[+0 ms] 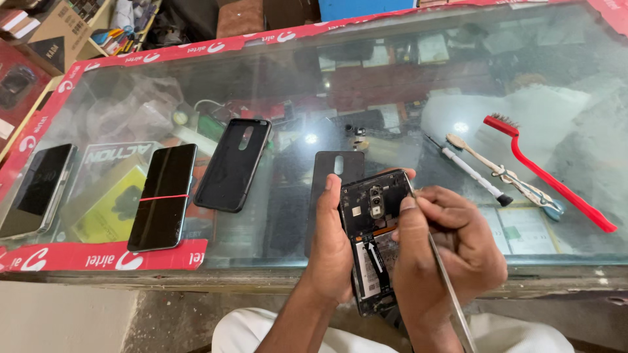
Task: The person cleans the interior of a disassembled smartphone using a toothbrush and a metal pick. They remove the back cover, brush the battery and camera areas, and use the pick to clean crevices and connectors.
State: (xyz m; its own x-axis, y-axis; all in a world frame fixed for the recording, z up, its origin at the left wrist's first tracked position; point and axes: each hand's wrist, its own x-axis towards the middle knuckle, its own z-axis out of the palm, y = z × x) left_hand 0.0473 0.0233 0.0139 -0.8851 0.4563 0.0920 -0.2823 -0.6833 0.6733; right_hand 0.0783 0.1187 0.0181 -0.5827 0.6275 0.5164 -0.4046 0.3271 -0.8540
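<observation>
item: opened phone (373, 235), back cover already off, circuit board, camera module and battery area exposed; it sits at about 6 o'clock of the view, held above the near edge of the glass counter (405, 111). judged partly dismantled: the shell is removed, the internals appear in place and remain to be worked on.

item: back panel (337, 171), dark, with a camera cut-out, lying flat on the glass at 12 o'clock of the opened phone, just beyond it.

item: left hand (330, 252), wrapped around the phone's left edge, thumb up along the side, grasping it with the exposed side facing up.

item: right hand (451, 252), clenched around a thin metal tool (448, 287), held like a pen; forefinger pressed against the phone's right edge. the tip is hidden behind the fingers, so contact with the board cannot be told.

other stock on the counter: black phone case (232, 163) at 10 o'clock; dark phone with a red band (162, 196) and a second phone (38, 189) at 9 o'clock; small screwdriver (466, 168), worn toothbrush (504, 175) and red wire brush (546, 171) at 2 o'clock, well apart from the hands.
</observation>
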